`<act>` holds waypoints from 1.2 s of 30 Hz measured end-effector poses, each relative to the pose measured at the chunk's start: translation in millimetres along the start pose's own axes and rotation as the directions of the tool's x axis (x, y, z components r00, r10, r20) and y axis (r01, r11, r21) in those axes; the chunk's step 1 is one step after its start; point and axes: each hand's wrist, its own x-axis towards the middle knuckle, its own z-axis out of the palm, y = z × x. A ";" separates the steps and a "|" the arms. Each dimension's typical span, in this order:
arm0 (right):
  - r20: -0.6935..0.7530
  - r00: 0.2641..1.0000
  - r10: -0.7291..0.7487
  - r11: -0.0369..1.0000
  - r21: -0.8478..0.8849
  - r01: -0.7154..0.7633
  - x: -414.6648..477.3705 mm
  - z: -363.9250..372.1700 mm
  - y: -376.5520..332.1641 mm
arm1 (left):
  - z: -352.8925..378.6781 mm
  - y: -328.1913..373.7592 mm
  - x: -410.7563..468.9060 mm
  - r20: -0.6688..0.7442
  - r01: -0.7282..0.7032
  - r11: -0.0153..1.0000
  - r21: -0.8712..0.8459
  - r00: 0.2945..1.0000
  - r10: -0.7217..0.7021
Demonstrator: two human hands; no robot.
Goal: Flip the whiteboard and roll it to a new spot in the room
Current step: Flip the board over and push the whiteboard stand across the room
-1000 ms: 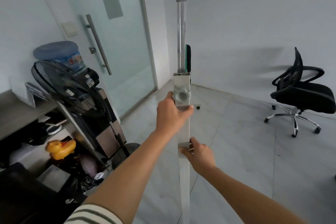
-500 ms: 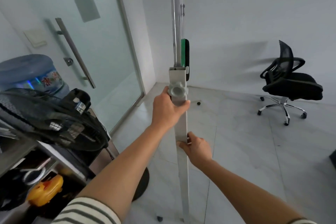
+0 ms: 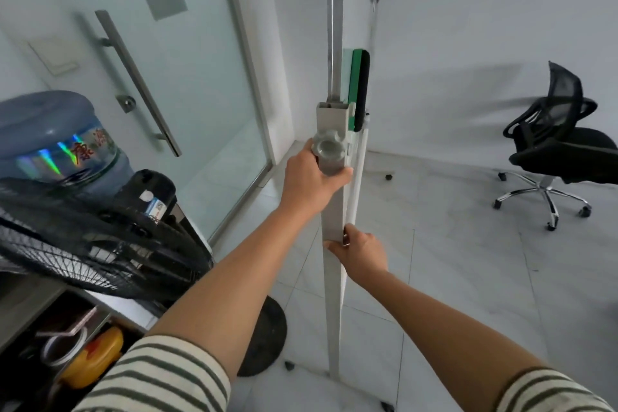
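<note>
I see the whiteboard edge-on: its grey stand post (image 3: 332, 294) runs up the middle of the view, with the thin white board edge (image 3: 356, 184) just right of it. My left hand (image 3: 312, 179) is wrapped round the post just under the round grey locking knob (image 3: 329, 147). Lower down, my right hand (image 3: 363, 252) grips the post and board edge. A green and black eraser (image 3: 359, 87) clings to the board above the knob. One caster (image 3: 289, 365) shows at the post's foot.
A black fan (image 3: 100, 244) on a round base and a blue water jug (image 3: 57, 140) crowd the left, beside a desk with clutter. A frosted glass door (image 3: 187, 77) stands behind. A black office chair (image 3: 558, 144) sits far right on the tiled floor.
The stand, with both hands holding the same spots, has come closer to the glass door and the fan. The fan and jug now fill more of the left side.
</note>
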 end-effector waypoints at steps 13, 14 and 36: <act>0.165 0.979 -0.123 0.990 -0.046 0.132 77.1 -5.1 7.9 | 26.5 -11.4 48.2 -0.053 0.160 0.987 -0.031 0.985 -0.162; 0.192 0.971 -0.145 0.987 -0.041 0.155 82.2 -6.8 9.0 | 29.8 -11.3 49.3 -0.065 0.178 0.983 -0.039 0.981 -0.180; 0.441 0.883 0.159 0.975 0.071 -0.211 202.3 -176.1 377.1 | 300.7 -68.6 -50.8 0.071 0.875 0.421 -0.241 0.448 -0.891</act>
